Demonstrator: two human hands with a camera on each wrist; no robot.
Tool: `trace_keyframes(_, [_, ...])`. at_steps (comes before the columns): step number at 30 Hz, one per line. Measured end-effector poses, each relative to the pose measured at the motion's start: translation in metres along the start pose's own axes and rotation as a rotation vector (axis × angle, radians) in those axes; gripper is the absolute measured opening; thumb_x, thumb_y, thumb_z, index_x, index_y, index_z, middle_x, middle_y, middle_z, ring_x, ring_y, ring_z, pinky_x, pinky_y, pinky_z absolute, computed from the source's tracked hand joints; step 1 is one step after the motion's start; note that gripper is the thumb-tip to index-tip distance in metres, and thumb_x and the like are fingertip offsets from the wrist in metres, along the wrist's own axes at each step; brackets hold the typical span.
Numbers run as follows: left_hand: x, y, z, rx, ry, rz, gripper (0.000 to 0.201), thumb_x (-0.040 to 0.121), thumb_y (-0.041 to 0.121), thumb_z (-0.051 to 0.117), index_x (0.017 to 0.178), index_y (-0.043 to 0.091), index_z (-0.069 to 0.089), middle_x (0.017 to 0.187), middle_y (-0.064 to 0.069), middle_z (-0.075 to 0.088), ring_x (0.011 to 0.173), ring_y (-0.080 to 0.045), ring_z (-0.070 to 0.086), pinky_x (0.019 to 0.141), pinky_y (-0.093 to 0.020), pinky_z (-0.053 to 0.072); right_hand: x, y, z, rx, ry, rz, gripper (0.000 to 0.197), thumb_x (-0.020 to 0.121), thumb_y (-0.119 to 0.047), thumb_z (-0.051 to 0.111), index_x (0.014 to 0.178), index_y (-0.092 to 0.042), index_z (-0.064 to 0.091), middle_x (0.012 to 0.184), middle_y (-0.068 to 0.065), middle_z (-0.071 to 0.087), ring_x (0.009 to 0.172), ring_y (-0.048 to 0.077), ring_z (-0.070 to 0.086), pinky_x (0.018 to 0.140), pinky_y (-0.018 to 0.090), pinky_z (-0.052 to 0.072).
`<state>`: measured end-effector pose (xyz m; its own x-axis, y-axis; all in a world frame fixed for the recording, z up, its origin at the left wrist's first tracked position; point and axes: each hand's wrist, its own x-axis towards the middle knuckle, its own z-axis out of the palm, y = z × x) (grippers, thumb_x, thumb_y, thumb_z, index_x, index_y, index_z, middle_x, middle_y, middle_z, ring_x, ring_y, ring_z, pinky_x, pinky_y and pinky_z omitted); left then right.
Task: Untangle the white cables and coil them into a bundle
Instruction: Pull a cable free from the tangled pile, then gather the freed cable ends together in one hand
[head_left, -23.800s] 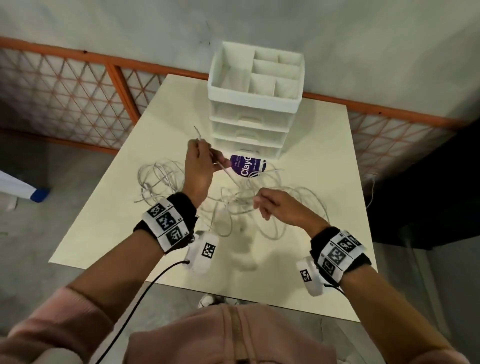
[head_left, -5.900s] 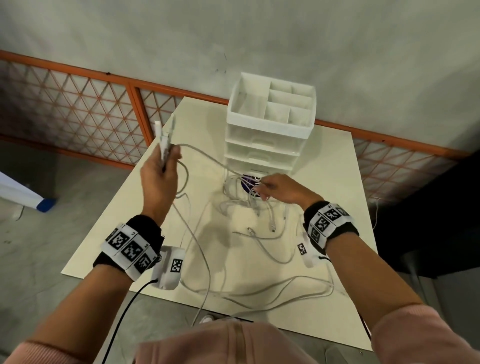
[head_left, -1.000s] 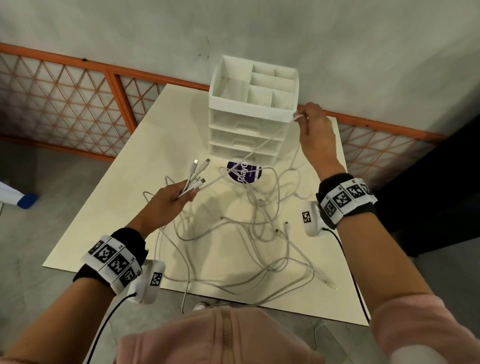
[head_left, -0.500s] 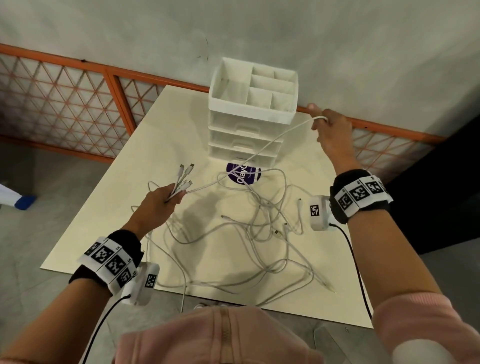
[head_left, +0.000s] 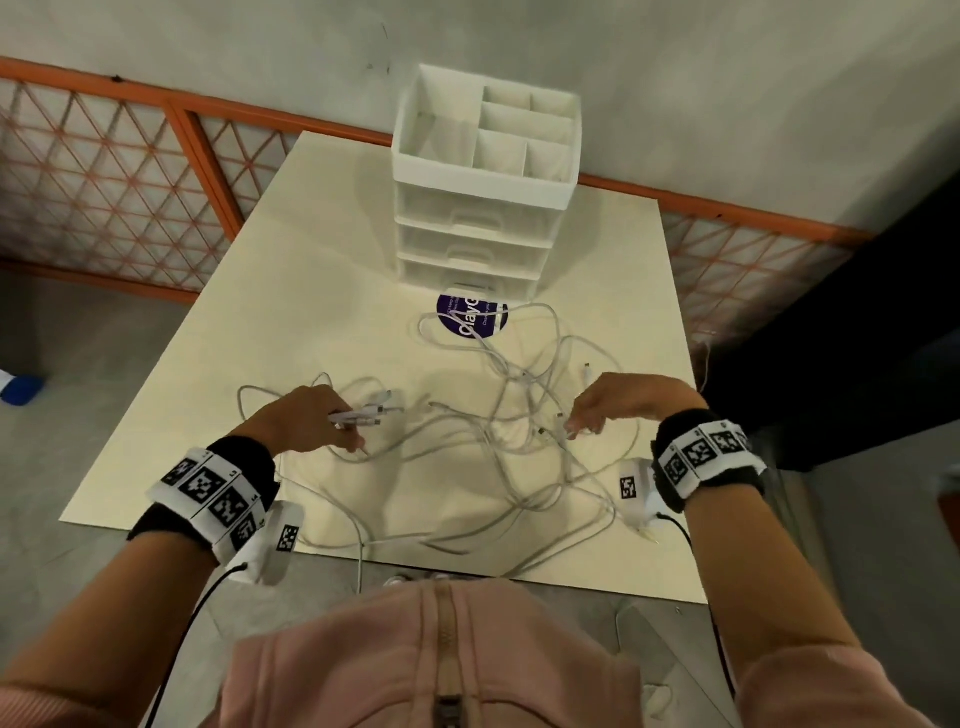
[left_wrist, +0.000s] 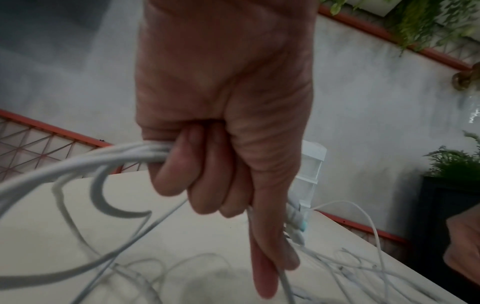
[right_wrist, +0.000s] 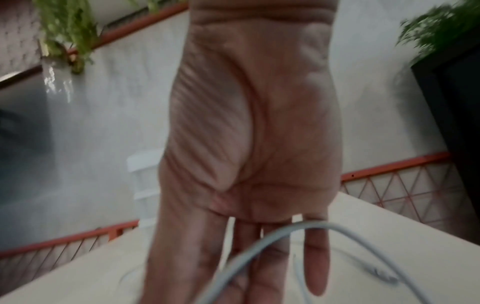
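Note:
Several white cables (head_left: 498, 441) lie tangled across the middle and front of the cream table (head_left: 311, 291). My left hand (head_left: 306, 421) grips a bunch of cable ends, their connectors (head_left: 371, 413) pointing right. In the left wrist view three fingers (left_wrist: 207, 174) curl round the bunched cables (left_wrist: 103, 160) and the index finger points down. My right hand (head_left: 623, 402) hovers over the right side of the tangle, fingertips down among the strands. In the right wrist view its fingers (right_wrist: 246, 257) are straight, and a blurred cable (right_wrist: 259, 240) arches in front of them.
A white drawer organizer (head_left: 483, 171) with open top compartments stands at the table's back. A round purple label (head_left: 470, 317) lies just in front of it under a cable loop. Some cables hang over the front edge. An orange lattice fence (head_left: 104, 171) runs behind the table.
My right hand has come down from beside the organizer, where it held a cable raised, to the tangle on the table. The stretched cable has gone slack. My left hand has sunk lower.

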<state>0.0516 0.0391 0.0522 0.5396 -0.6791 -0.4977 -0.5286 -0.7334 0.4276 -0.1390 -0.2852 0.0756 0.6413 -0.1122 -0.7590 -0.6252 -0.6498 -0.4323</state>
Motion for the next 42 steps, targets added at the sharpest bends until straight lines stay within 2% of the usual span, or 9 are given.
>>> trace_keyframes(3, [0.0,0.003,0.004,0.032,-0.065,-0.028,0.019,0.077,0.027,0.075,0.067,0.014,0.066,0.062,0.005,0.051,0.068,-0.019,0.053,0.051,-0.02,0.032,0.017,0.003,0.018,-0.051,-0.017,0.048,0.015,0.075,-0.007,0.073,0.085,-0.018,0.074,0.08,-0.004,0.068,0.084,0.009,0.06,0.077,0.017,0.044])
trace_keyframes(8, [0.0,0.003,0.008,0.001,-0.086,-0.007,0.017,0.077,0.03,0.075,0.073,0.013,0.071,0.063,0.003,0.054,0.062,-0.014,0.052,0.053,-0.022,0.032,0.04,-0.034,0.031,0.022,0.379,-0.105,0.015,0.083,-0.008,0.067,0.096,-0.002,0.071,0.082,-0.004,0.065,0.07,0.003,0.054,0.057,0.004,0.037])
trace_keyframes(11, [-0.003,0.007,0.003,-0.087,-0.016,0.028,0.031,0.079,0.035,0.073,0.059,0.018,0.058,0.053,0.004,0.046,0.052,-0.01,0.043,0.051,-0.024,0.027,0.065,-0.062,0.052,0.034,0.432,-0.22,0.013,0.086,-0.002,0.061,0.096,-0.001,0.069,0.099,0.012,0.069,0.084,0.014,0.058,0.071,0.017,0.046])
trace_keyframes(15, [-0.01,0.011,-0.004,-0.225,0.074,0.092,0.02,0.083,0.034,0.069,0.081,0.014,0.069,0.055,0.005,0.045,0.045,-0.002,0.043,0.049,-0.015,0.031,0.098,-0.068,0.086,-0.163,0.422,-0.235,0.028,0.085,0.007,0.049,0.109,-0.002,0.06,0.112,0.018,0.062,0.106,0.03,0.057,0.089,0.037,0.043])
trace_keyframes(21, [-0.012,0.01,-0.005,-0.287,0.178,0.125,0.021,0.084,0.034,0.068,0.073,0.015,0.065,0.051,0.005,0.039,0.043,-0.004,0.04,0.05,-0.018,0.027,0.11,-0.068,0.088,-0.347,0.453,-0.1,0.031,0.09,-0.006,0.048,0.121,-0.011,0.05,0.129,0.012,0.05,0.125,0.03,0.039,0.1,0.04,0.028])
trace_keyframes(27, [0.002,0.024,-0.001,-0.641,0.391,0.106,0.037,0.094,0.034,0.053,0.099,-0.003,0.055,0.064,0.004,0.041,0.056,-0.013,0.037,0.057,-0.027,0.036,0.081,-0.131,0.061,-0.087,0.794,-0.432,0.016,0.096,-0.012,0.042,0.106,-0.007,0.054,0.11,0.007,0.059,0.109,0.026,0.054,0.093,0.04,0.03])
trace_keyframes(31, [0.008,0.046,-0.008,-0.849,0.531,0.136,0.039,0.094,0.043,0.05,0.09,0.004,0.054,0.065,0.005,0.043,0.059,-0.014,0.038,0.062,-0.032,0.038,0.055,-0.177,0.06,0.059,0.711,-0.712,0.011,0.095,-0.003,0.042,0.099,-0.002,0.052,0.083,0.002,0.058,0.078,0.025,0.06,0.078,0.041,0.048])
trace_keyframes(39, [0.011,0.055,-0.008,-0.685,0.852,0.275,0.027,0.099,0.021,0.044,0.095,-0.005,0.05,0.078,-0.026,0.054,0.066,-0.017,0.046,0.057,-0.015,0.034,0.05,-0.168,0.055,0.327,0.356,-0.655,0.014,0.096,-0.022,0.05,0.109,-0.019,0.045,0.064,0.0,0.056,0.056,0.013,0.055,0.061,0.025,0.051])
trace_keyframes(42, [0.009,0.052,-0.018,-0.772,1.024,0.216,0.015,0.101,0.019,0.038,0.09,0.015,0.048,0.079,-0.005,0.055,0.066,-0.001,0.049,0.059,-0.007,0.035,0.054,-0.136,0.045,0.299,0.225,-0.584,0.007,0.095,-0.021,0.053,0.095,-0.015,0.051,0.06,-0.002,0.054,0.05,0.007,0.049,0.054,0.019,0.044])
